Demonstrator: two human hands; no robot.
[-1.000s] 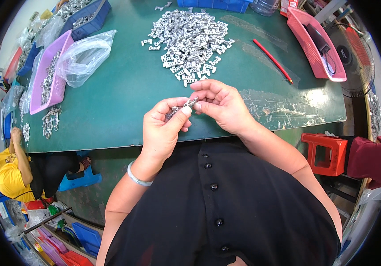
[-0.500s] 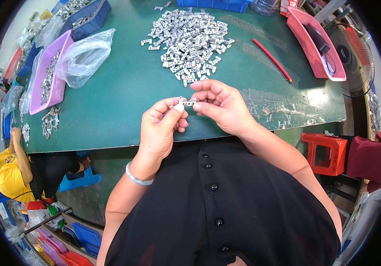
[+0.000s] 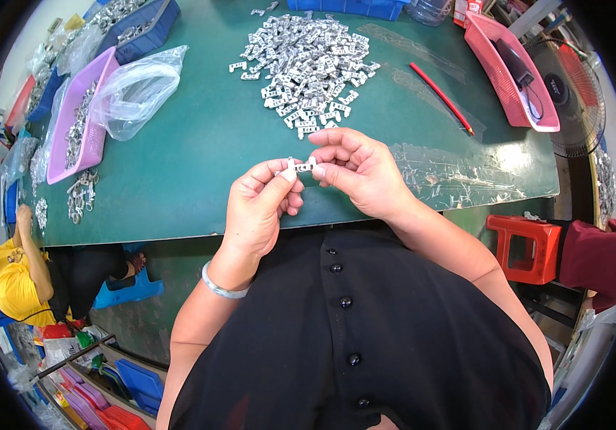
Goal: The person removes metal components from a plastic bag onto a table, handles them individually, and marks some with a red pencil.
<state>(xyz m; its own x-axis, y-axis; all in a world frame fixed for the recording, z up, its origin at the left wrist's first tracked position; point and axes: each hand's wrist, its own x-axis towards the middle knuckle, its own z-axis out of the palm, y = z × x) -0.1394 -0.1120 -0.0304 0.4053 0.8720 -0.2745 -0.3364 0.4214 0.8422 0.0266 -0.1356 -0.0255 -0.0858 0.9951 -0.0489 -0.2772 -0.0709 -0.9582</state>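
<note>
Between my two hands, over the near part of the green table, is one small silvery metal bracket-like part (image 3: pixel 302 168) with upright ends. My left hand (image 3: pixel 260 203) pinches its left end between thumb and fingers. The thumb and fingertips of my right hand (image 3: pixel 360 174) grip its right end, other fingers curled loosely above. Just beyond my hands lies a heap of similar metal parts (image 3: pixel 308 64). My fingertips cover the ends of the held part, so its full shape is hidden.
On the left stand a pink basket (image 3: pixel 112 68) of metal rings and a clear plastic bag (image 3: pixel 139 100). A red pencil (image 3: pixel 441 98) lies right of the heap, near another pink basket (image 3: pixel 548 118) and a fan (image 3: pixel 573 93). A person in yellow (image 3: pixel 25 287) sits at left.
The held metal part has tilted slightly between my fingertips, showing its slotted face a little differently. Both hands stay in nearly the same place.
</note>
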